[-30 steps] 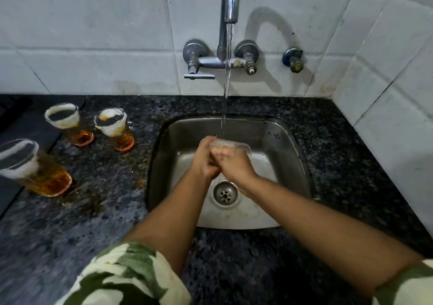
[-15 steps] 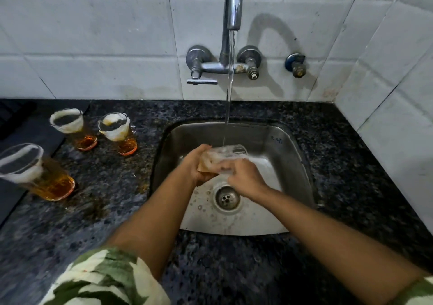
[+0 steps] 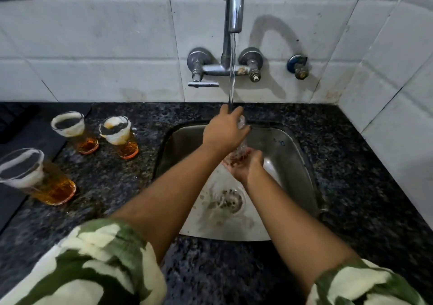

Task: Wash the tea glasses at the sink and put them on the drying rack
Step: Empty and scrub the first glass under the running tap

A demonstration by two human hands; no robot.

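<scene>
Over the steel sink [image 3: 293,164], a clear tea glass [image 3: 242,123] is gripped from above by the left hand [image 3: 222,133], whose fingers are curled shut around it so that only a sliver of glass is seen at the right edge of the hand. A thin stream of water [image 3: 232,70] is let down from the wall tap [image 3: 234,5] and is met at the top of that hand. Just below, the right hand [image 3: 243,166] is held palm up and cupped, its fingers half open, and the runoff is caught in it; whether the foot of the glass is touched by it cannot be told through the splash. On the dark speckled counter [image 3: 351,176] to the left of the sink, three unwashed glasses are stood apart from each other: a near glass [image 3: 35,178], a far-left glass [image 3: 75,131] and a middle glass [image 3: 118,137], each with amber tea at the bottom and pale foam under the rim. Camouflage sleeves [image 3: 93,269] are seen at the lower edge.
</scene>
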